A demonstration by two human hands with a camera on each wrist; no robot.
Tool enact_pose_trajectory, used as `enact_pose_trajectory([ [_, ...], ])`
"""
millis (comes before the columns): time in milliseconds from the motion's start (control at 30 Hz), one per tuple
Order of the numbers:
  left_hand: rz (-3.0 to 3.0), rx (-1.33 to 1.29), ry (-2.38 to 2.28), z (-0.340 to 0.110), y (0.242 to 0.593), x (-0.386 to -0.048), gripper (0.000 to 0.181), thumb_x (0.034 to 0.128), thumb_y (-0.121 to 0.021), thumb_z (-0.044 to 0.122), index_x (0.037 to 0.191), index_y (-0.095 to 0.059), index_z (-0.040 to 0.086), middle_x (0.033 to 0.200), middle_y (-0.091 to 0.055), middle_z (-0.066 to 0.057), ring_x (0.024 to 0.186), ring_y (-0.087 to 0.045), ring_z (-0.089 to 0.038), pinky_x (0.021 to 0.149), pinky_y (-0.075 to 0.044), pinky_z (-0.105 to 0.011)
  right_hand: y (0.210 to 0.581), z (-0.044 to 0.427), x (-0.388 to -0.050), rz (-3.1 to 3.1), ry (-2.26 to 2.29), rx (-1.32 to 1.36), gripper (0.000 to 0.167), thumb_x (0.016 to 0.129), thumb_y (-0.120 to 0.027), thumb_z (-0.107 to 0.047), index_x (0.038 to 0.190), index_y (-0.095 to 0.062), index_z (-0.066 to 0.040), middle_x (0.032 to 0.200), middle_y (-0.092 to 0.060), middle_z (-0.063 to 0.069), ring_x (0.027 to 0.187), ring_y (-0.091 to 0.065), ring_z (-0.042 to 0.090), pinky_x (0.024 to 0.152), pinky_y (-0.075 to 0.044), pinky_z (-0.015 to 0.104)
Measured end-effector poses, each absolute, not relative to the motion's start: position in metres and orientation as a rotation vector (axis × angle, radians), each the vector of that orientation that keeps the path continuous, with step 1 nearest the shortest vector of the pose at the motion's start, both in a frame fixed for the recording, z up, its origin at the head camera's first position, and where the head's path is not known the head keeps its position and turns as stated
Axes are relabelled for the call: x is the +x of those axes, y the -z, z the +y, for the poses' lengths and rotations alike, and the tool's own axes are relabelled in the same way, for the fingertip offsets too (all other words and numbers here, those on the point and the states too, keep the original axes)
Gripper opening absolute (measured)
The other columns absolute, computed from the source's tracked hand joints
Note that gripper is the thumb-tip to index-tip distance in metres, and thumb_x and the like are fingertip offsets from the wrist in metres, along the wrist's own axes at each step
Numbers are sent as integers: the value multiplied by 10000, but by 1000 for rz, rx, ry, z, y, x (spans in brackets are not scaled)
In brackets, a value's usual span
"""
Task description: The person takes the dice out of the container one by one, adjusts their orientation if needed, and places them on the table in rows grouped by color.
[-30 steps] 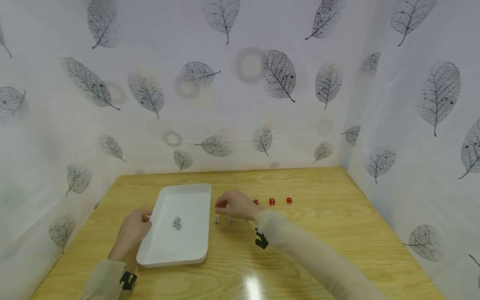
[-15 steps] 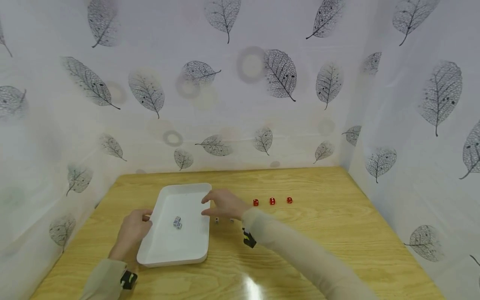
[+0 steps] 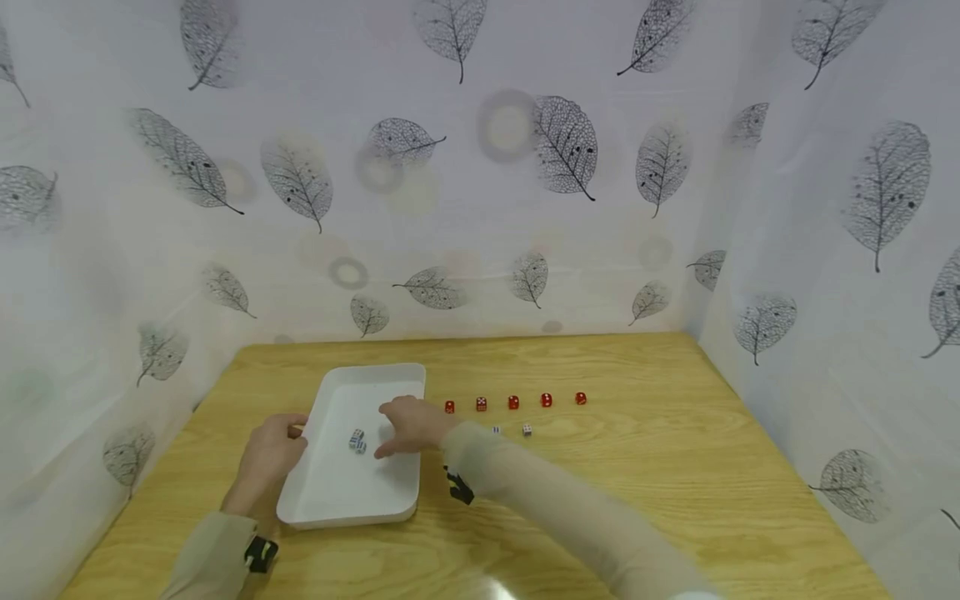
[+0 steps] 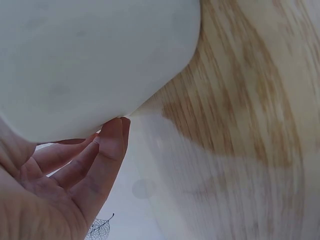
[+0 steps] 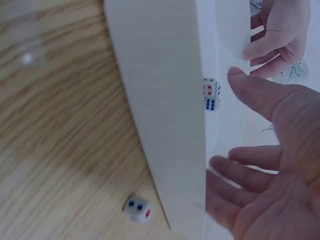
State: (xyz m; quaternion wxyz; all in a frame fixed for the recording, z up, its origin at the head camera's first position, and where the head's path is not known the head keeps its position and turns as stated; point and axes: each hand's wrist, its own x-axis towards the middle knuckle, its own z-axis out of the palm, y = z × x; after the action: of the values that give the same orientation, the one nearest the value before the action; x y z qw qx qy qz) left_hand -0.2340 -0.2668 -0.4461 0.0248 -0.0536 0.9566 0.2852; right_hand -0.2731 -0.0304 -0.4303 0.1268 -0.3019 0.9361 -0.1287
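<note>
A white tray (image 3: 318,500) lies on the wooden table, with a small cluster of white dice (image 3: 357,442) near its middle. My left hand (image 3: 272,454) grips the tray's left rim; in the left wrist view its fingers (image 4: 107,150) bend against the tray's edge. Over the tray's right side, my right hand (image 3: 411,427) is spread with thumb and fingers apart, holding nothing, just right of the dice cluster. In the right wrist view a white die (image 5: 138,209) sits on the table outside the tray wall. The right forearm may hide other dice.
Right of the tray runs a row of several red dice (image 3: 513,402). In front of them are white dice (image 3: 527,430), partly hidden by the right sleeve. Leaf-patterned sheeting (image 3: 480,208) encloses the table's back and sides.
My right hand has moved left from above the dice rows to over the tray, and its fingers have spread. More red dice now show. The left hand stays at the rim.
</note>
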Motion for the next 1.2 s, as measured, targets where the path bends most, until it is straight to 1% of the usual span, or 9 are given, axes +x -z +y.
enact_pose_trajectory([
  [100,2962,-165,-876,-266,445,-236,421,894,-516,39,1292,-557,-92,1119,-651,-280,949,-646,-353,727,-550,-417,433,-40,-272,2744,338,-822,713,803,-762,-484,1380,-546,-125,1347,-609,7,1247,-554,135,1062,-426,245],
  [200,2961,-169,-878,-265,443,-237,422,890,-517,39,1289,-560,-92,1125,-648,-285,955,-644,-359,735,-547,-429,437,-48,-272,2774,333,-791,602,788,-780,-472,1254,-627,-122,1164,-676,-16,1061,-608,97,958,-478,215],
  [300,2949,-182,-878,-264,443,-238,426,887,-518,35,1291,-554,-97,1135,-637,-295,967,-637,-373,742,-544,-438,443,-56,-273,2796,365,-729,486,771,-802,-447,1120,-665,-137,952,-658,-46,845,-564,71,813,-492,191],
  [367,2939,-193,-880,-264,443,-238,430,892,-515,37,1299,-546,-97,1146,-631,-297,982,-631,-380,756,-542,-445,446,-61,-273,2805,380,-683,457,757,-816,-434,1081,-671,-145,885,-632,-57,781,-527,66,762,-481,184],
  [467,2931,-192,-877,-265,442,-238,433,896,-514,38,1306,-539,-99,1153,-626,-302,993,-627,-389,762,-542,-451,449,-68,-273,2810,383,-621,437,744,-834,-402,1072,-685,-156,861,-618,-60,761,-513,69,732,-470,188],
  [667,2917,-190,-894,-266,441,-237,429,904,-506,38,1310,-537,-99,1149,-629,-301,985,-629,-376,754,-541,-439,451,-80,-273,2817,322,-560,410,742,-846,-327,1095,-688,-193,911,-602,-56,809,-506,76,759,-477,212],
  [800,2918,-188,-895,-267,440,-237,429,905,-509,39,1308,-537,-103,1145,-631,-302,986,-629,-380,760,-540,-447,450,-83,-271,2840,309,-620,365,746,-845,-293,1055,-688,-180,872,-623,-59,756,-522,69,691,-476,203],
  [967,2912,-193,-889,-267,441,-234,434,907,-513,43,1312,-529,-110,1146,-633,-302,992,-630,-385,766,-539,-452,448,-83,-266,2872,288,-709,246,782,-816,-275,968,-695,-170,781,-615,-72,681,-520,63,587,-453,218],
  [1200,2906,-219,-895,-267,443,-234,439,907,-505,44,1317,-523,-110,1155,-626,-304,994,-626,-383,764,-539,-441,450,-85,-265,2892,337,-747,156,825,-779,-259,945,-718,-180,785,-657,-86,660,-525,49,592,-449,211],
])
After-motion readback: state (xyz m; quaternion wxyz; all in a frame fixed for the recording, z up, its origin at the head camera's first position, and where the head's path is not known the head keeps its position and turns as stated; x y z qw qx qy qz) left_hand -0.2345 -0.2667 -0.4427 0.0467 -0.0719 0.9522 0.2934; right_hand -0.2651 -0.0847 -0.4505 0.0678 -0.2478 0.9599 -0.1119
